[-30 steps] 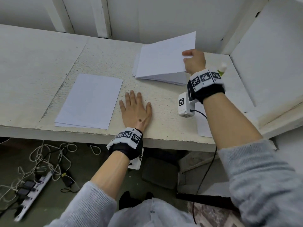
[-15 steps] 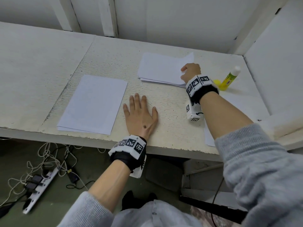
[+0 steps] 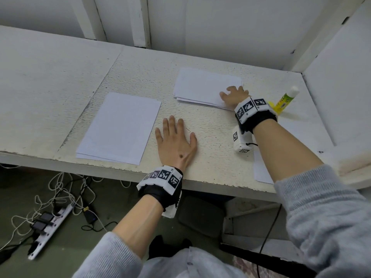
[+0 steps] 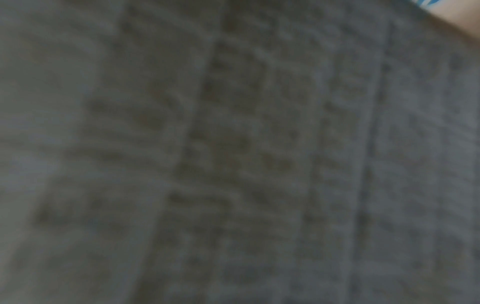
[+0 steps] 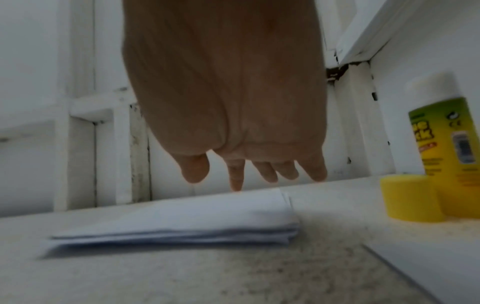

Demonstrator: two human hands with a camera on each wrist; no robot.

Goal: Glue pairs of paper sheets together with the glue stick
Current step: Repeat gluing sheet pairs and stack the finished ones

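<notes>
Right hand on the paper stack, glue stick waiting beside it

The right hand (image 3: 233, 96) lies with loosely spread fingers on the near right corner of the stack (image 3: 202, 87), gripping nothing; the left hand (image 3: 175, 142) is flat and open on the bench (image 3: 210, 125). The sheets look light, limp and slippery, so I'd peel one up by a corner. The glue stick (image 3: 286, 99) stands just right of the wrist, its yellow cap (image 5: 410, 197) beside it. Another pile (image 3: 120, 127) lies left. The bench is rough and chipped, boxed in by white walls; cables lie on the floor.
</notes>
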